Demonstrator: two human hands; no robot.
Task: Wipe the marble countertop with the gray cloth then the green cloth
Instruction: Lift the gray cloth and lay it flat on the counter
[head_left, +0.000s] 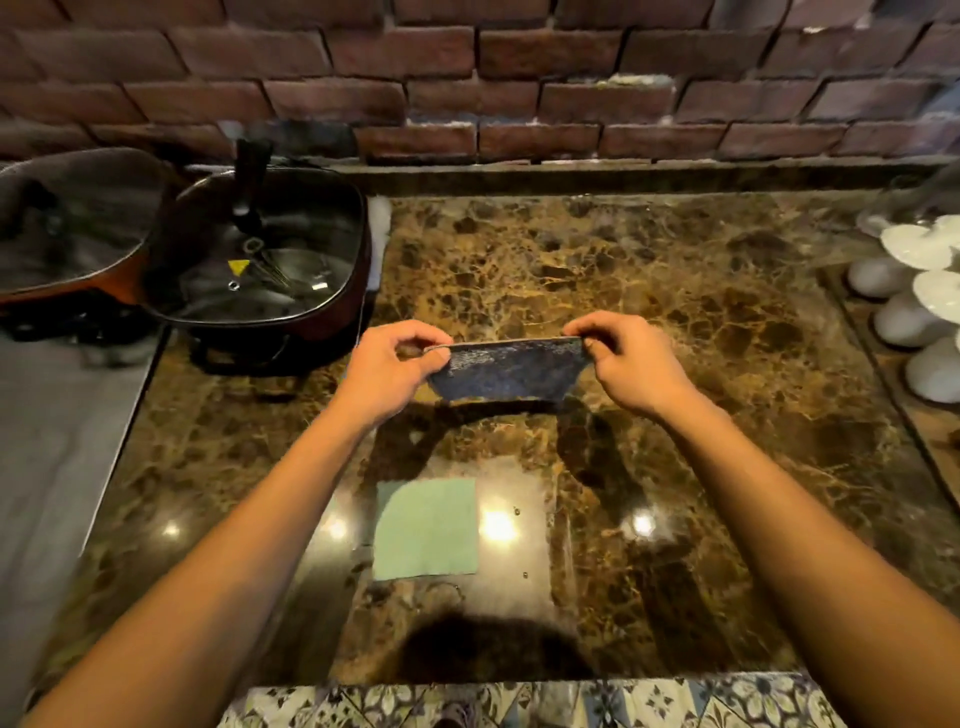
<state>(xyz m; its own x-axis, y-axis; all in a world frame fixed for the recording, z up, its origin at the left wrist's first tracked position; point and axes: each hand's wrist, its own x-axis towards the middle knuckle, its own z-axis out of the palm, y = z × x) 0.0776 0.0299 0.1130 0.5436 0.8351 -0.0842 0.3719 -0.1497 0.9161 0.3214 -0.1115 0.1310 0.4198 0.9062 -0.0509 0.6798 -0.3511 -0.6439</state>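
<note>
The gray cloth (511, 370) hangs in the air above the middle of the marble countertop (675, 291), stretched flat like a small banner. Its long axis runs left to right, level with the back wall, and its lower edge droops toward the stone without clearly touching it. The left hand (387, 371) pinches the cloth's upper left corner between thumb and fingers; the right hand (626, 364) pinches the upper right corner the same way, so both are closed tight on the fabric, bare forearms reaching in from the near edge.

Going left to right: at far left a pale gray surface (57, 441) adjoins the counter. Behind it sits a pan with a glass lid (67, 228), and just beside that a square dark electric pan (260, 249) under its own glass lid, which carries a small yellow triangular sticker (238, 267); no writing on it can be read. Nearer the viewer, between the forearms, the green cloth (426, 527) lies flat and roughly square on the glossy brown-and-gold stone, with bright lamp reflections beside it. At far right white egg-like rounded objects (898, 317) stand in a row on a wooden tray (924, 431).

A dark red brick wall (467, 78) backs the counter. Patterned floor tiles (519, 706) show below the near edge.
</note>
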